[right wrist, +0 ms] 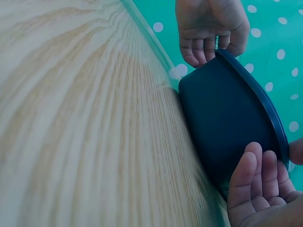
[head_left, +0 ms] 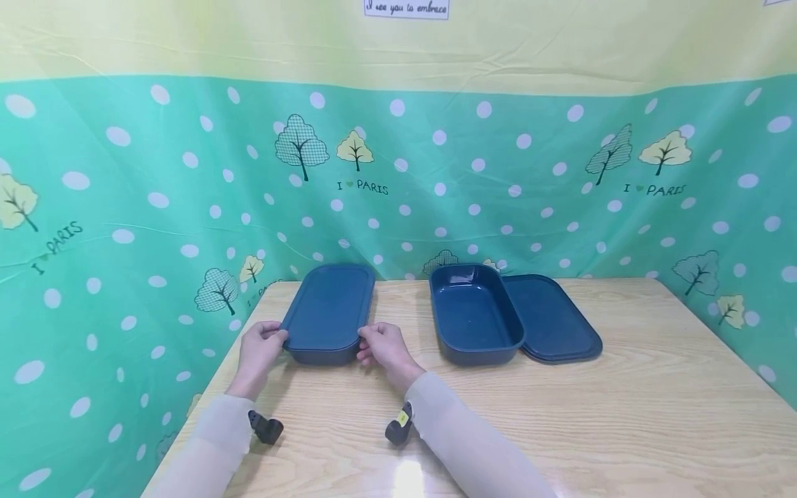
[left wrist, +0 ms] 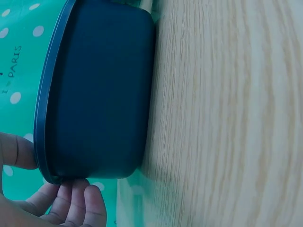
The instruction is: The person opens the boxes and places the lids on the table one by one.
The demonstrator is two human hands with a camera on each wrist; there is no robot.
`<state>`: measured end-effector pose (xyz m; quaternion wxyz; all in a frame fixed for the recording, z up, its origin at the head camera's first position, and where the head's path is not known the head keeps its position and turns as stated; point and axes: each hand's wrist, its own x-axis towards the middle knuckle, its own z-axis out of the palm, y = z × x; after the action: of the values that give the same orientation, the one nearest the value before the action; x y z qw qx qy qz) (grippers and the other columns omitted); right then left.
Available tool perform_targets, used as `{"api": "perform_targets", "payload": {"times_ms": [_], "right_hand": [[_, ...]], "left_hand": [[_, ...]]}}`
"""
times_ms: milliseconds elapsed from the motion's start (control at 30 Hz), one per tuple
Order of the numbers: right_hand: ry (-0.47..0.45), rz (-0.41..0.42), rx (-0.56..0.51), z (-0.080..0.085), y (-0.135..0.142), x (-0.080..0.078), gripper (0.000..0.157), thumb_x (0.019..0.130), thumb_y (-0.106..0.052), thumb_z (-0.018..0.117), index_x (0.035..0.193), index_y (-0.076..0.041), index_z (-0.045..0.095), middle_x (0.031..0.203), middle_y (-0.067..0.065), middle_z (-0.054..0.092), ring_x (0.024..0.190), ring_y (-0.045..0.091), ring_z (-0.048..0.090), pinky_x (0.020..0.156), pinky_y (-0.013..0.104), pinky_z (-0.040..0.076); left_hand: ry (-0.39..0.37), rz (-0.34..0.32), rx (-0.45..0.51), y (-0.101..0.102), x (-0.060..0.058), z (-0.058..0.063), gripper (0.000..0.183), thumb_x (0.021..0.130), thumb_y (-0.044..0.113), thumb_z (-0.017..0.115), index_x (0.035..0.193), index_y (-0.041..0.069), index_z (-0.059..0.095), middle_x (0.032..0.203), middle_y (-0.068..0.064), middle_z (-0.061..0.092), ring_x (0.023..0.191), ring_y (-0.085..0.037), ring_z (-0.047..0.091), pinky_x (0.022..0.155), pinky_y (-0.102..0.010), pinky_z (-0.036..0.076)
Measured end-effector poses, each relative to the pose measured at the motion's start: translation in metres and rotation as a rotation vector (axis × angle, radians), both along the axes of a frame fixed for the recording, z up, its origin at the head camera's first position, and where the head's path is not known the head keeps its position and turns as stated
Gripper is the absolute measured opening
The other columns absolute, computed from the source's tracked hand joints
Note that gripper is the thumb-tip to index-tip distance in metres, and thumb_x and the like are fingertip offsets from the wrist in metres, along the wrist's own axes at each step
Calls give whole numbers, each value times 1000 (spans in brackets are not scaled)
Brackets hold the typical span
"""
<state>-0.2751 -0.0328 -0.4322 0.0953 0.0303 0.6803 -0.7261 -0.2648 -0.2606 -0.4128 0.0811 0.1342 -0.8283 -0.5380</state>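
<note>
A dark blue rectangular food container (head_left: 324,357) with its matching lid (head_left: 326,304) on top stands at the table's back left. My left hand (head_left: 258,349) pinches the lid's edge at the front left corner. In the left wrist view, its thumb lies on the lid side and its fingers (left wrist: 78,203) are under the rim. My right hand (head_left: 387,349) pinches the edge at the front right corner. The right wrist view shows its fingers (right wrist: 258,179) against the container's side wall, with the left hand (right wrist: 213,28) at the opposite corner.
A second dark blue container (head_left: 476,318), uncovered, stands to the right. Its wall overlaps a flat lid (head_left: 554,318) lying beside it on the wooden table (head_left: 623,415). A green polka-dot curtain (head_left: 436,207) hangs behind the table and along its left side.
</note>
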Motion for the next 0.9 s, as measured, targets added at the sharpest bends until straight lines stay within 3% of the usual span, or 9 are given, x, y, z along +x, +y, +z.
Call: {"api": "perform_targets", "payload": {"times_ms": [400,900], "right_hand": [[-8,5,-10,1,7,1,19,85,-20,56,91,-2,60,77,9,57,60,18,60,57,33,53],[-2,4,-22,-1,11,2,19,86,-20,56,88,-2,58,78,11,58,61,18,60,59,33,53]], "left_hand": [[-42,1,42,4,1,0,42,88,19,48,124,-1,43,114,-17,51,93,-25,53,82,-38,45],[-48,8,122,10,1,-2,45,89,21,47,128,-2,41,120,-20,48,102,-28,50,89,-41,42]]}}
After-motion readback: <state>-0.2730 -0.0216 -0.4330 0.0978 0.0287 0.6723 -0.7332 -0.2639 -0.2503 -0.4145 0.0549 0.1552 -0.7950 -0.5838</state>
